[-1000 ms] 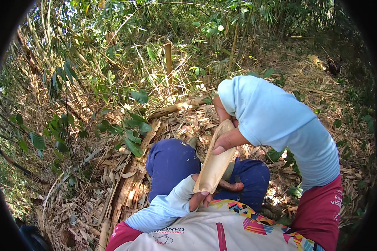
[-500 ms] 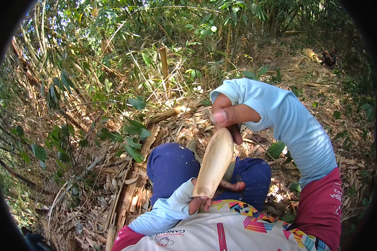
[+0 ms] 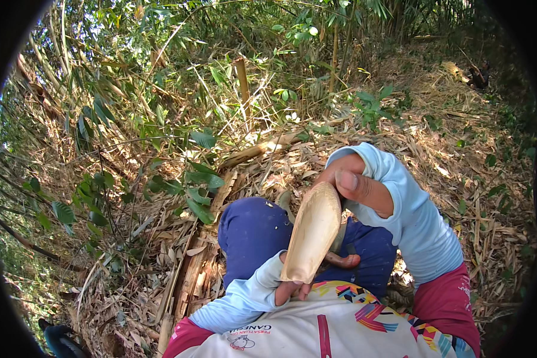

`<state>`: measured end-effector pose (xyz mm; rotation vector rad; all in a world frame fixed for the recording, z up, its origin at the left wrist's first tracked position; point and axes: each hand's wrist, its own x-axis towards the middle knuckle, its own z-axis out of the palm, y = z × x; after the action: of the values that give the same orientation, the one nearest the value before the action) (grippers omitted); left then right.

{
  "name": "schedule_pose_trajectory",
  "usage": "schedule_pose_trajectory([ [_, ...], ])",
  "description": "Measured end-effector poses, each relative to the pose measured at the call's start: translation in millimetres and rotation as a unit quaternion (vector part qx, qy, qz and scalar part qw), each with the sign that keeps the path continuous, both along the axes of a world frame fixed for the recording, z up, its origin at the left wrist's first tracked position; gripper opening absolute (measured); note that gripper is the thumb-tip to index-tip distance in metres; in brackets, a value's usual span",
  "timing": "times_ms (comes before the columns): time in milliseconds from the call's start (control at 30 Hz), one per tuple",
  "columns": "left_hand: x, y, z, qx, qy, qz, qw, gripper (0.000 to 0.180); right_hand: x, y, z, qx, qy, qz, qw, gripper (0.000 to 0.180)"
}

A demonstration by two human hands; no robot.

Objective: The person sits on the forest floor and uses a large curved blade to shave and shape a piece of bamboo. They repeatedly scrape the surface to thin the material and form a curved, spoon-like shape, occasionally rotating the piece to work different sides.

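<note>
A pale, hollowed-out wooden piece (image 3: pixel 312 235), long and shallow like a scoop, stands tilted over my lap with its hollow side facing me. Its narrower near end rests in my left hand (image 3: pixel 291 292), whose fingers are closed round it and partly hidden. At the rounded far end is my right hand (image 3: pixel 355 184), thumb bent by the rim and fingers going behind the piece, out of sight. A smooth brown curved thing like a tool handle (image 3: pixel 343 261) lies across my lap behind the piece; its other end is hidden.
Dry leaves and split bamboo strips (image 3: pixel 191 280) cover the ground at my left. A log (image 3: pixel 259 152) lies ahead, near an upright cut stump (image 3: pixel 242 86). Leafy stems (image 3: pixel 200 179) reach in from the left. A dark object (image 3: pixel 59 340) shows at the lower left.
My right hand has come down and nearer, from just above the far tip to beside and behind it. My left hand keeps hold of the near end. The whole view has shifted slightly.
</note>
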<state>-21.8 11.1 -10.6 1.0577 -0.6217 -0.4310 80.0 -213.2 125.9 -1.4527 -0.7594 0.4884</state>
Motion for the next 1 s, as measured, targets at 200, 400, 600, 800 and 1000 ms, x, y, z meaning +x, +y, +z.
schedule_pose_trajectory([
  [200,-2,0,-3,-0.019,0.011,0.005,1.0,0.028,-10,7,-2,0.055,-0.002,-0.016,0.998,0.046],
  [400,0,1,-1,-0.005,0.001,-0.011,1.0,0.029,-15,6,-7,0.045,-0.034,-0.052,0.997,0.047],
  [600,-2,2,1,0.016,0.001,0.005,1.0,0.028,-21,12,-10,0.034,-0.026,-0.076,0.996,0.048],
  [800,3,4,3,0.017,-0.025,-0.008,0.999,0.025,-21,15,-24,0.047,-0.024,-0.07,0.996,0.05],
  [1000,1,6,7,0.035,-0.013,-0.003,0.999,0.025,-17,11,-36,0.039,0.057,-0.021,0.997,0.058],
])
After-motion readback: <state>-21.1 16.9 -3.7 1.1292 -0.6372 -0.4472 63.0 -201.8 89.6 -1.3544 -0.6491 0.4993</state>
